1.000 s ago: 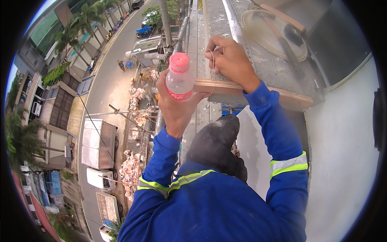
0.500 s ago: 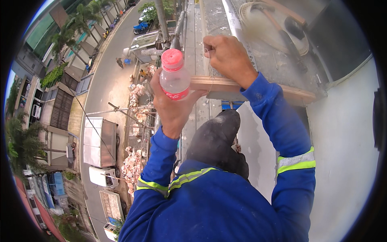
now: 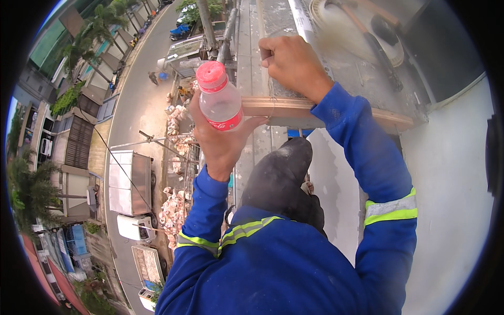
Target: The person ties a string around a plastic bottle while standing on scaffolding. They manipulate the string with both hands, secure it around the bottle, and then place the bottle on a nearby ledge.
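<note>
My left hand [image 3: 218, 144] is wrapped round a clear plastic bottle [image 3: 224, 104] with a red cap and a red label. The bottle is upright and leans slightly left. Its thumb lies against the end of a long wooden strip [image 3: 294, 106], which runs rightward under my right forearm. Above the strip, my right hand [image 3: 294, 65] is closed in a pinch. A thin string [image 3: 271, 86] hangs from its fingers down to the wood and appears to loop round it. Whether the string also reaches the bottle cannot be made out.
Metal scaffold pipes [image 3: 227, 44] run along the left of the platform [image 3: 252, 58], with a street and a truck [image 3: 129, 181] far below. A long white tube [image 3: 301, 21] and a round container [image 3: 388, 52] with tools lie at the far right. A pale wall [image 3: 451, 184] stands right.
My left hand and the bottle have shifted a little left, the bottle tilting more. My right hand has moved slightly up and left, still pinched.
</note>
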Action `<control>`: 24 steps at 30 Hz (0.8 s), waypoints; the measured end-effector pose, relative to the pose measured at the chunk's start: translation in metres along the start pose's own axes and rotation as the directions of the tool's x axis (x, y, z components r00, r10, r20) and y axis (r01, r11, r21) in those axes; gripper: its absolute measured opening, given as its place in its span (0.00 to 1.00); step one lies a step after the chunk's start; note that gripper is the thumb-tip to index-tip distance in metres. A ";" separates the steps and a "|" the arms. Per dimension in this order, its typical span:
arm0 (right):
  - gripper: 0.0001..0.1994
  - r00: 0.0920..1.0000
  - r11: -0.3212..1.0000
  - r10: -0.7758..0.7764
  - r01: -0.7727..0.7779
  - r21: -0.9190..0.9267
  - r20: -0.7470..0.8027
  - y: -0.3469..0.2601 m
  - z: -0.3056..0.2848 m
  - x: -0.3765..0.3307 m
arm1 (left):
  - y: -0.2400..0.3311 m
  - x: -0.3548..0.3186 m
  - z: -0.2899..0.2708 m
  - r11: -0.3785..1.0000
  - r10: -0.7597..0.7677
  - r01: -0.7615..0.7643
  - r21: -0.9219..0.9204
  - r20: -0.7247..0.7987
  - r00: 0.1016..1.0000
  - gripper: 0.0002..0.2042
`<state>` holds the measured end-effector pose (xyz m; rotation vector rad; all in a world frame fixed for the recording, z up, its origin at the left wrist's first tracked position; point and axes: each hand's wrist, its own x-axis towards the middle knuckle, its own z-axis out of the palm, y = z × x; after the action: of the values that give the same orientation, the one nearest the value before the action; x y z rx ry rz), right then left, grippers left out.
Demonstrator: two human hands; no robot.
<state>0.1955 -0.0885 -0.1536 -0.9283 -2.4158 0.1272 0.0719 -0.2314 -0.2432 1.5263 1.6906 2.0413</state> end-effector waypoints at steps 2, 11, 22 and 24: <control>0.02 1.000 1.000 -0.015 0.015 -0.010 0.000 0.001 -0.001 0.003 | -0.001 0.002 -0.004 1.000 0.002 -0.002 0.001 0.041 0.999 0.51; 0.07 0.996 0.990 -0.016 0.028 -0.136 0.089 0.009 -0.001 0.033 | 0.000 0.007 -0.007 0.998 -0.029 0.033 -0.056 0.079 0.996 0.48; 0.11 0.985 0.987 0.043 -0.016 -0.161 0.169 0.018 0.005 0.060 | -0.009 0.036 -0.027 0.968 -0.124 0.168 -0.184 0.229 0.965 0.41; 0.11 0.986 0.991 0.033 -0.012 -0.132 0.161 0.021 0.006 0.060 | -0.008 0.052 -0.035 0.932 -0.236 0.302 -0.197 0.301 0.924 0.37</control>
<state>0.1677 -0.0333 -0.1366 -1.0404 -2.5898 0.0559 0.0169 -0.2207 -0.2133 1.3365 1.4024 1.7297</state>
